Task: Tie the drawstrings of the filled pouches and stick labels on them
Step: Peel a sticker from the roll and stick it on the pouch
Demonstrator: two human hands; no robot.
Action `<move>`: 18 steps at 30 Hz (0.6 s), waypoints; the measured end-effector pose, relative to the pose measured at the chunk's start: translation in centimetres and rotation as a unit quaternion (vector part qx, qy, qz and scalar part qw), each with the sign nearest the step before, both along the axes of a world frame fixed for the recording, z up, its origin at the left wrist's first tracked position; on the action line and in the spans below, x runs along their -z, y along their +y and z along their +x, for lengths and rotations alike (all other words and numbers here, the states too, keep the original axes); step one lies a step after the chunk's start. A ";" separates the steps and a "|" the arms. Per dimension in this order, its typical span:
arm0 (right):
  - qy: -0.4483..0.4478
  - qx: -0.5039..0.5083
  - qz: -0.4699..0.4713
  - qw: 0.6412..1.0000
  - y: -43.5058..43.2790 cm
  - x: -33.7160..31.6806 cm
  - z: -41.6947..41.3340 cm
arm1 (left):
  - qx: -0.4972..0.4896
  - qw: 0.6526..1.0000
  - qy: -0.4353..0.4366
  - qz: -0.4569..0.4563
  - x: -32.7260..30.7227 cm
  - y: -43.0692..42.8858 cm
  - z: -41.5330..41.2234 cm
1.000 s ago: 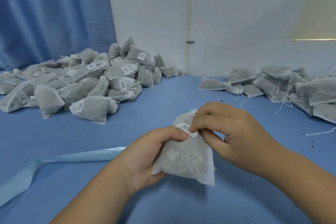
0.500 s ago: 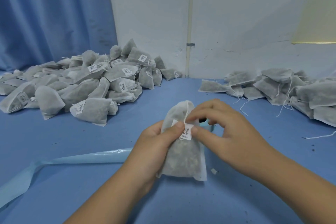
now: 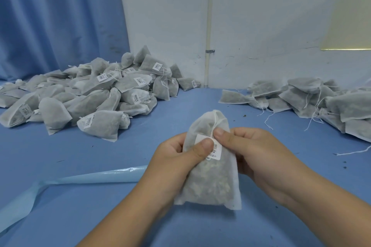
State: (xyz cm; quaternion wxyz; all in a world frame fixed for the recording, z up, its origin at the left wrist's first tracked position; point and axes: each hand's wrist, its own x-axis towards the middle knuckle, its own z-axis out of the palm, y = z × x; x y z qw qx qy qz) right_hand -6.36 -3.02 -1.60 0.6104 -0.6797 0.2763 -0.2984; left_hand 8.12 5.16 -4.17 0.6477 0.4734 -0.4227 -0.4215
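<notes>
1. Gripping filled pouch upright in left hand, curling fingers round its left edge, pressing thumb flat on label.
2. Pinching pouch's right edge with right hand, setting thumb at label's top corner, right by drawstring.
3. Holding pouch near centre over blue table; cannot tell whether bottom edge is touching.
4. Keeping well apart from labelled pile at far left and unlabelled pile at far right, leaving open surface between.
5. Working just beside pale plastic strip, running from left table edge toward left wrist.
</notes>
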 end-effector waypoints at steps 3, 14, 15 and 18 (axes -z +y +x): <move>-0.002 0.027 -0.015 1.000 0.3 -0.2 0.0 | 0.042 0.999 0.003 0.001 0.1 -0.1 0.2; 0.064 0.002 -0.075 0.995 1.6 1.0 1.3 | -0.075 0.994 0.081 0.022 0.1 -0.4 -0.1; 0.066 0.000 -0.076 0.995 1.7 1.1 1.5 | -0.093 0.992 0.087 0.024 0.2 -0.6 0.0; 0.065 -0.041 -0.068 0.995 2.5 1.2 2.5 | -0.132 0.985 0.110 0.015 -0.1 -0.7 0.3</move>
